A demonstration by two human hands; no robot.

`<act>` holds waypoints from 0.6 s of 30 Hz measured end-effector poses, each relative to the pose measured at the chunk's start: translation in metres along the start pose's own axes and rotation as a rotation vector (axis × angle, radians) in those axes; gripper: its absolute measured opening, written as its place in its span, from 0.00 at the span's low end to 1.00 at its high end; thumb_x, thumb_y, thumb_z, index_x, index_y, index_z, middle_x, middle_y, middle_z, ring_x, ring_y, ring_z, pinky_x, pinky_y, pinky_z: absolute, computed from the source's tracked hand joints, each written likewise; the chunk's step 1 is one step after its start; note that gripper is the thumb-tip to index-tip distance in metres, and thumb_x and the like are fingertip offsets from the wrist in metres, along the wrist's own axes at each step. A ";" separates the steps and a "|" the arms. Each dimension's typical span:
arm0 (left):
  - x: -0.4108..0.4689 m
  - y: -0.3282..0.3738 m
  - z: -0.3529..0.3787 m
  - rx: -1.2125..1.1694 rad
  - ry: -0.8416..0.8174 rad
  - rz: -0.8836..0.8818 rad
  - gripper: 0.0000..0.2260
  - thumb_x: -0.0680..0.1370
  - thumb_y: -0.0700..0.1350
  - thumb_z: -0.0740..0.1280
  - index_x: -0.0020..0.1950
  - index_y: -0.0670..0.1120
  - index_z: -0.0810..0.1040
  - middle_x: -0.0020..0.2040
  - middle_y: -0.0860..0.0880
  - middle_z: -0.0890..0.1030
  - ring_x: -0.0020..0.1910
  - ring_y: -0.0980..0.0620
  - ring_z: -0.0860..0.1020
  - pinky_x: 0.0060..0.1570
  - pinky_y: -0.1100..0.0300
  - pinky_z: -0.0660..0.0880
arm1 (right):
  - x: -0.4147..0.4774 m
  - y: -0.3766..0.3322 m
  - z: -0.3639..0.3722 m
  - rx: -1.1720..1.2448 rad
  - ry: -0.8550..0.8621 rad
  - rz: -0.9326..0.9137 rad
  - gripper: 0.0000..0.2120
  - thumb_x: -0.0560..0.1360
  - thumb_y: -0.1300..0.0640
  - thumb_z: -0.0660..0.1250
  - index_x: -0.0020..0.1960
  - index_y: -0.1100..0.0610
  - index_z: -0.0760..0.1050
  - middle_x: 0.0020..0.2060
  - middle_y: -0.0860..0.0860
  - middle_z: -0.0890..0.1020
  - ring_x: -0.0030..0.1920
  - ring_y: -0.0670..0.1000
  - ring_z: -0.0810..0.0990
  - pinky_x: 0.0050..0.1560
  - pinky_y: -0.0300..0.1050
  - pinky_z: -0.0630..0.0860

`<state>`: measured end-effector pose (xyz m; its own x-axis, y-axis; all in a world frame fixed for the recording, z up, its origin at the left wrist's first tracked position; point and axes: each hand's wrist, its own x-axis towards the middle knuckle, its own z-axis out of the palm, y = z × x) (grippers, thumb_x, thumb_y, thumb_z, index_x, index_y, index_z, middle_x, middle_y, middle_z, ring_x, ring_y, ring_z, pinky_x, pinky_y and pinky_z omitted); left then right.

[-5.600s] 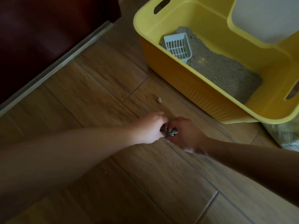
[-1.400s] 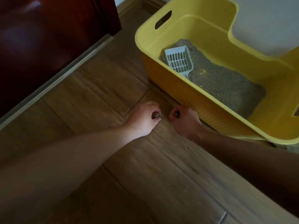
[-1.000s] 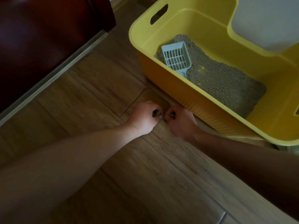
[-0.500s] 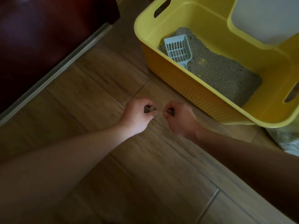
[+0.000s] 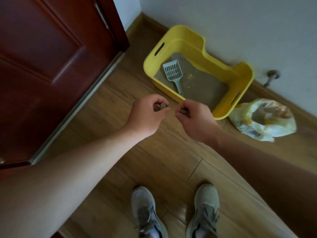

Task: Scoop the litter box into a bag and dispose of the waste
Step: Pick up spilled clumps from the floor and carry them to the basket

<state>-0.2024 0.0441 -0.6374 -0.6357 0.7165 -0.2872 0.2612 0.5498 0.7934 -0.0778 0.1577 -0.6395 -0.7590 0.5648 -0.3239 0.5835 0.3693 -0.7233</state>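
Clumps of grey-brown litter waste [image 5: 161,105] are sitting pinched in the curled fingers of the left hand [image 5: 145,114], which is hovering above the brown wood-plank floor [image 5: 171,160]. The right hand [image 5: 195,117], just beside it, is gripping a smaller clump [image 5: 185,111] likewise. Beyond them the yellow plastic litter box [image 5: 243,78] is standing by the wall, a pale grey slotted scoop [image 5: 172,72] lying on its grey litter [image 5: 202,86]. A crumpled white-and-yellow plastic bag [image 5: 264,121] is lying open just beside the box's right end.
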 end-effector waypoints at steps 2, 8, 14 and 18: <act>-0.012 0.041 -0.019 0.016 -0.013 0.038 0.04 0.74 0.45 0.73 0.46 0.54 0.81 0.37 0.55 0.82 0.36 0.59 0.80 0.32 0.69 0.72 | -0.019 -0.028 -0.035 0.031 0.045 0.030 0.05 0.76 0.57 0.68 0.42 0.49 0.76 0.36 0.42 0.76 0.37 0.41 0.73 0.35 0.33 0.66; -0.045 0.162 -0.062 0.047 -0.096 0.130 0.04 0.74 0.45 0.73 0.47 0.50 0.82 0.36 0.54 0.81 0.31 0.61 0.77 0.29 0.68 0.69 | -0.085 -0.099 -0.140 0.089 0.188 0.102 0.09 0.75 0.58 0.69 0.39 0.48 0.74 0.33 0.42 0.77 0.34 0.40 0.74 0.32 0.28 0.65; -0.084 0.299 -0.095 0.056 -0.192 0.281 0.05 0.72 0.42 0.75 0.43 0.51 0.82 0.30 0.59 0.77 0.29 0.65 0.75 0.31 0.72 0.66 | -0.167 -0.166 -0.255 0.126 0.357 0.173 0.05 0.75 0.59 0.68 0.41 0.51 0.77 0.33 0.42 0.78 0.34 0.40 0.75 0.35 0.32 0.68; -0.111 0.381 -0.096 0.053 -0.256 0.325 0.06 0.71 0.46 0.75 0.39 0.56 0.80 0.32 0.54 0.82 0.33 0.52 0.81 0.37 0.53 0.79 | -0.225 -0.193 -0.324 0.213 0.475 0.219 0.06 0.75 0.60 0.68 0.40 0.52 0.77 0.33 0.44 0.79 0.35 0.46 0.76 0.38 0.42 0.73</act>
<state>-0.1016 0.1330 -0.2514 -0.3147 0.9363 -0.1556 0.4602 0.2939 0.8377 0.0742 0.1985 -0.2289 -0.3847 0.8998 -0.2060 0.6044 0.0768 -0.7930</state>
